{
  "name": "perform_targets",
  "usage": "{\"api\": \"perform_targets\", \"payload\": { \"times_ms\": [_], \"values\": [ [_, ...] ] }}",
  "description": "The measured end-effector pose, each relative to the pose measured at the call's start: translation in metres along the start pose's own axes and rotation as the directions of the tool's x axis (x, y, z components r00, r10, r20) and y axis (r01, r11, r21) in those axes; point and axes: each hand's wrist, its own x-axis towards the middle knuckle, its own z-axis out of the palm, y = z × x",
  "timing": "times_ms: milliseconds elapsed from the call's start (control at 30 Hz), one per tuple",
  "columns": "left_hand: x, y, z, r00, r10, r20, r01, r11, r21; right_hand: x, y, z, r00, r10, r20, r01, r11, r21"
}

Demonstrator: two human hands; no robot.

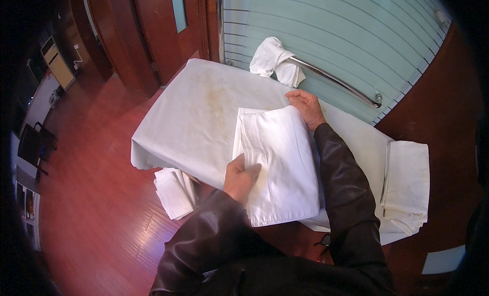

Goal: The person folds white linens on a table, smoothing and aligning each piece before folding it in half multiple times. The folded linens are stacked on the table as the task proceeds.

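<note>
A folded white cloth (286,162) lies over the near part of a table covered in a pale, stained cloth (183,116). My left hand (241,178) grips its left edge, the thumb on top and the fingers hidden beneath. At the cloth's far right corner is my right hand (305,107), its fingers curled; whether they pinch the fabric I cannot tell. The near hem of the folded cloth reaches the table's front edge.
Folded white cloths (407,177) are stacked at the table's right end. More folded cloths (175,193) sit low beside the front left edge. Behind the table, a white towel (273,61) hangs on a metal rail (336,80) before a glass panel. A wooden door (168,36) stands back left.
</note>
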Motion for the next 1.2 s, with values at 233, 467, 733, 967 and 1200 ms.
{"api": "perform_targets", "payload": {
  "times_ms": [233,467,733,967,1200],
  "values": [
    [0.001,0.011,0.002,0.999,0.046,-0.025,-0.044,0.995,0.084,0.003,0.005,0.009,0.992,-0.127,0.003,0.122,0.944,-0.306],
    [0.020,0.029,-0.019,0.996,0.075,-0.049,-0.062,0.974,0.216,0.005,0.001,0.014,0.989,-0.141,0.054,0.142,0.755,-0.640],
    [0.031,0.010,-0.038,0.990,0.138,0.015,-0.136,0.946,0.294,0.000,-0.002,0.014,0.994,-0.107,0.015,0.085,0.687,-0.721],
    [0.029,0.013,-0.041,0.960,0.271,-0.074,-0.173,0.778,0.603,-0.002,0.003,0.013,0.991,-0.125,0.036,0.109,0.641,-0.760],
    [0.013,0.017,-0.042,0.855,0.513,0.074,-0.296,0.364,0.883,-0.006,0.019,0.011,0.963,-0.264,0.063,0.204,0.554,-0.807]
  ]
}}
